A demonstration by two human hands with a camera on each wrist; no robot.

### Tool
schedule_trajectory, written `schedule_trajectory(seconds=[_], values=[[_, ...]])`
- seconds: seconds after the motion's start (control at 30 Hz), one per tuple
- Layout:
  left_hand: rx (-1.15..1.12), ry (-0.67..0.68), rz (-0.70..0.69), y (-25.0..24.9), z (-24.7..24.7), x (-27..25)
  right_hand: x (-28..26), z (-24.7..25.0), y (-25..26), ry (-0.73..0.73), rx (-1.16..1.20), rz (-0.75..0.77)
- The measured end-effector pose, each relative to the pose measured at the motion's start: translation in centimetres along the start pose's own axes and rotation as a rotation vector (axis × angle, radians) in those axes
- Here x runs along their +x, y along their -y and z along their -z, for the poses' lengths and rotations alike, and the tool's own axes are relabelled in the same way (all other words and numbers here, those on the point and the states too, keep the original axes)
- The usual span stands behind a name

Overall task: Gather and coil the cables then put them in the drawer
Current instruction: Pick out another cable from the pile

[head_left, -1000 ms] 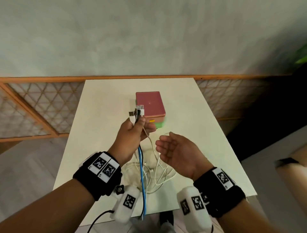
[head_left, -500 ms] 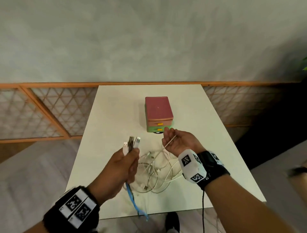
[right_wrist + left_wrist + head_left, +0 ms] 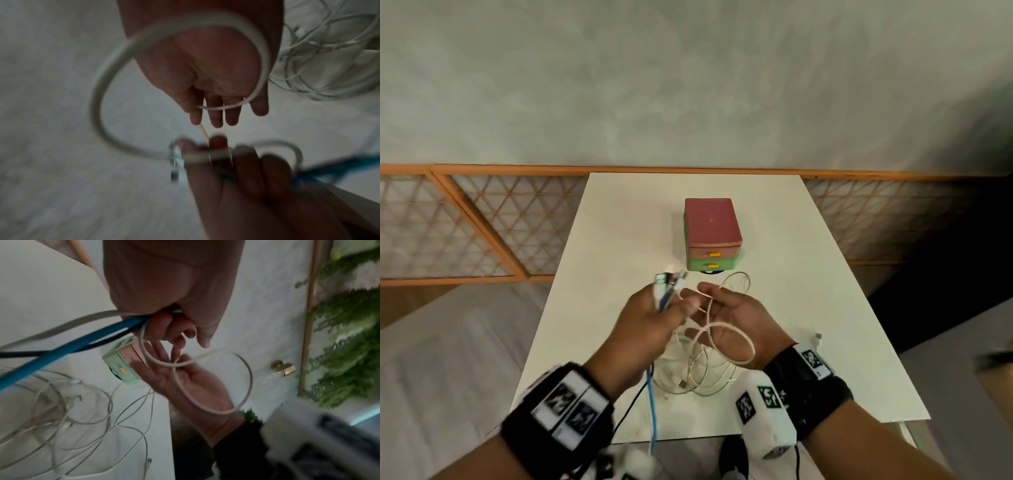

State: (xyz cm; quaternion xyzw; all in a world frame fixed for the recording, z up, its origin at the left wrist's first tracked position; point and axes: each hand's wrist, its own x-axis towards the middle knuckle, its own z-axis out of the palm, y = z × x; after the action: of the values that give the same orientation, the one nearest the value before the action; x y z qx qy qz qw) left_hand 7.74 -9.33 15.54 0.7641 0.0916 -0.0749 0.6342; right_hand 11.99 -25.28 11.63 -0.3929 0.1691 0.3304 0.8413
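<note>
I held a bunch of cable ends point(image 3: 669, 281), blue, black and white, plugs pointing up. One thick white cable point(image 3: 726, 337) looped across my palm. Thin white cables point(image 3: 695, 375) lay tangled on the table. The drawer box point(image 3: 713, 236), pink over green, stood shut.

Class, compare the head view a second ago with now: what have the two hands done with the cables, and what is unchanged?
The right hand has moved in beside the left hand, and a white cable loop now lies across its open palm. Unchanged: the left hand grips the cable ends; the drawer box stays shut.
</note>
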Motion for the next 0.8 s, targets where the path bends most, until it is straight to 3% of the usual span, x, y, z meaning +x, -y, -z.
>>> schedule_trajectory(seconds=[0.13,0.27,0.47,0.63,0.7,0.8], values=[[-0.031,0.038,-0.041,-0.4,-3.2,0.6,-1.5,-0.9,-0.3,0.112,-0.053,-0.009],[-0.099,0.081,-0.029,0.1,-3.1,0.0,-1.4,-0.2,0.9,0.096,-0.037,-0.01],[0.108,0.291,0.11,3.5,1.7,-2.2,0.4,1.7,5.4,-0.08,0.047,-0.002],[0.486,0.491,0.218,6.4,6.3,-4.6,1.5,2.9,7.0,-0.198,0.115,0.073],[0.519,0.411,0.204,6.9,6.7,-4.8,1.7,3.1,6.7,-0.211,0.117,0.078],[0.309,0.094,0.138,5.8,5.2,-3.5,1.2,2.1,4.8,-0.15,0.031,0.066]])
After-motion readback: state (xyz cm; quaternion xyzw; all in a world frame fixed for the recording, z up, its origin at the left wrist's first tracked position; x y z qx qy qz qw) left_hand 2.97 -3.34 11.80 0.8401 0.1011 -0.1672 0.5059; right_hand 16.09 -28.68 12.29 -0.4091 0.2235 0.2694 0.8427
